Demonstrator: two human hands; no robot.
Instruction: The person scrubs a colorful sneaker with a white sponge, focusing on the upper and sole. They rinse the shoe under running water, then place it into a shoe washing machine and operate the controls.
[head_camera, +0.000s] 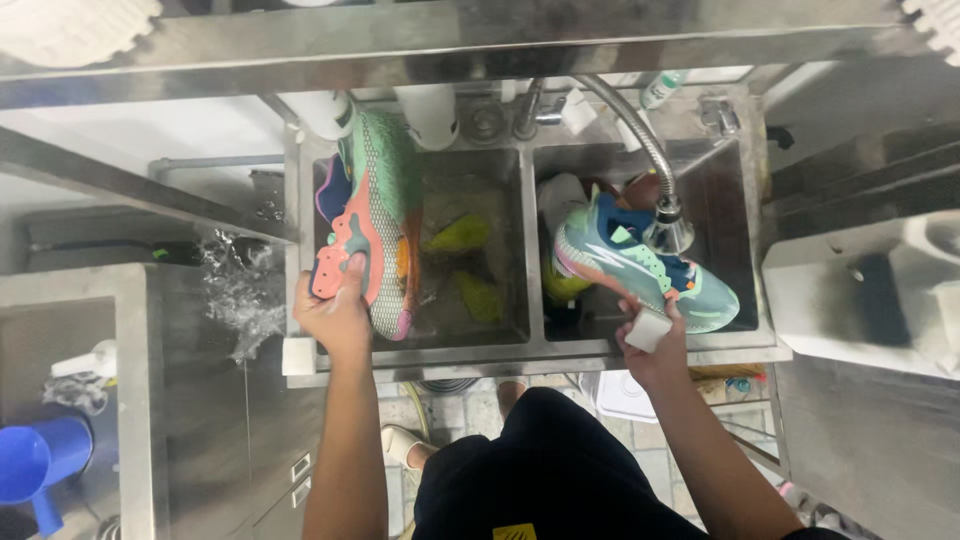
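Shoes are split between the two basins of the steel sink (530, 345): the left hand (335, 310) grips one shoe (375, 215) by its heel over the left basin, sole turned up so it can drain. The right hand (655, 345), closed on a white sponge (648, 328), meets the other shoe (640, 265) at the right basin's near edge, under the hose tap (668, 225). Farther in, two yellow-green insoles (470, 265) lie in the left basin.

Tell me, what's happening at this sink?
A person stands at a steel double sink. Their left hand grips a colourful sneaker sole-up over the left basin, where two yellow-green insoles lie. Their right hand holds a small white block, perhaps a sponge, against a second sneaker in the right basin, under the spray faucet.
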